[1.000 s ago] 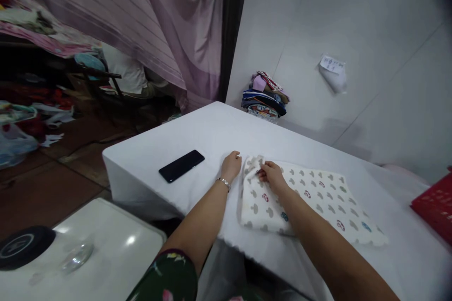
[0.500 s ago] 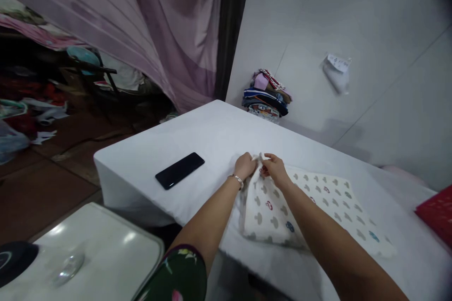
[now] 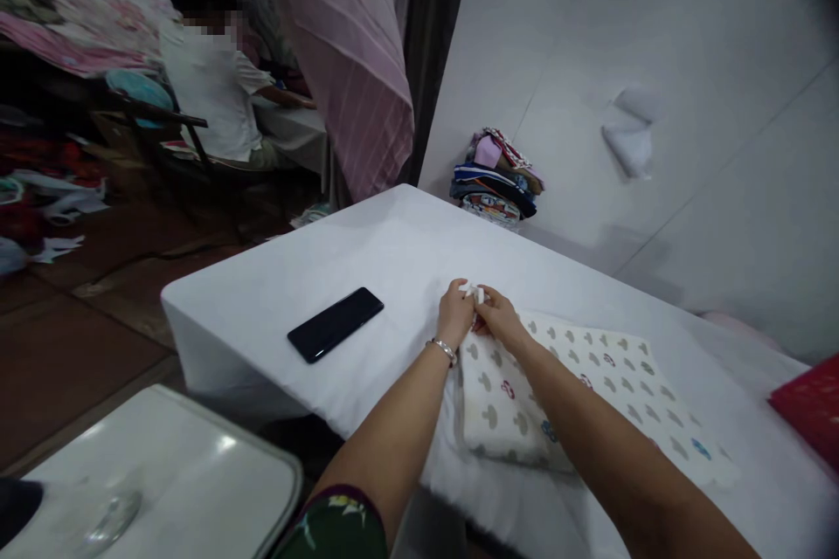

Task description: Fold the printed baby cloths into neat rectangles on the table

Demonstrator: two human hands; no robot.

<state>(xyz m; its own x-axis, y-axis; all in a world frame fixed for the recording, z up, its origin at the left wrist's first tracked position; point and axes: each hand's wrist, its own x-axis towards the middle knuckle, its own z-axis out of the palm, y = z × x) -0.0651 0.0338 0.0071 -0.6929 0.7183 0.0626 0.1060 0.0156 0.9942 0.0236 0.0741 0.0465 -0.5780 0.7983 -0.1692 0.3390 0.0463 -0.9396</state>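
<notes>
A white cloth [image 3: 577, 367] printed with grey mushroom shapes and a few red and blue ones lies folded along the table's near right side. At its far left corner, my left hand [image 3: 456, 313] has its fingers closed on a bunched bit of the cloth. Close beside it, my right hand [image 3: 498, 314] pinches the same corner between thumb and fingers. Part of the cloth is hidden under my right forearm. To the left of my hands a black phone [image 3: 336, 323] lies flat.
The table has a white cover [image 3: 393, 236]. A stack of folded clothes [image 3: 495, 175] stands by the wall. A red object [image 3: 813, 402] sits at the right edge. A white stool or small table [image 3: 197, 463] stands lower left. A seated person [image 3: 210, 87] is beyond the curtain [image 3: 360, 61].
The curtain has swung aside, and a seated person now shows behind it. My hands have drawn closer together at the cloth's corner. The paper on the wall has flapped up.
</notes>
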